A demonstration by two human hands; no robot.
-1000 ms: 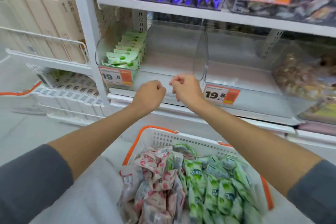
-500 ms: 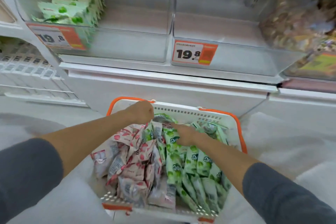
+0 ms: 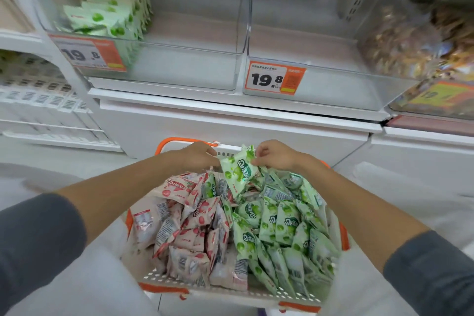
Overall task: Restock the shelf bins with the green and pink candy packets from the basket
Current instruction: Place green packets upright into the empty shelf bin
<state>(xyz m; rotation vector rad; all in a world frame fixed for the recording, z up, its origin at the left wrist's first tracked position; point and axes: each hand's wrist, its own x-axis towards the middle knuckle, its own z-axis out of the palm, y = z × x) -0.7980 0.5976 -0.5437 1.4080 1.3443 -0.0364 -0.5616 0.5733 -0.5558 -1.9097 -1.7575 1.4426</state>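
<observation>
Our right hand (image 3: 275,155) pinches the top edge of one green packet (image 3: 237,169), its grip clamped on the wrapper just above the far rim of the basket (image 3: 256,294). Half a second ago this hand was down among the packets in the basket's right half; now it has drawn one up clear of the heap. Our left hand (image 3: 198,155) has stayed at the basket's far rim, fingers curled, its fingertips meeting the lifted packet's left edge. We cannot tell whether its grip holds the wrapper or only touches it. We judge that one packet is picked and ready to go up to a bin, and nothing has been placed yet.

The count:
- **Hands:** two.
- **Lifted packets:** one.
- **Baskets:** one.
- **Pink packets (image 3: 189,226):** a heap in the basket's left half.
- **Green packets (image 3: 282,226):** a heap in the basket's right half.

Each heap shows more than a dozen, overlapping too much for an exact count.

Beyond the basket stand three clear bins:
- **First bin (image 3: 179,69):** beyond the basket's left half, holding one row of green packets.
- **Second bin (image 3: 333,84):** beyond its right half.
- **Third bin (image 3: 410,41):** further right, filled with brownish sweets, blurred.

We see three orange price tags (image 3: 274,79), and two of them can be read.
</observation>
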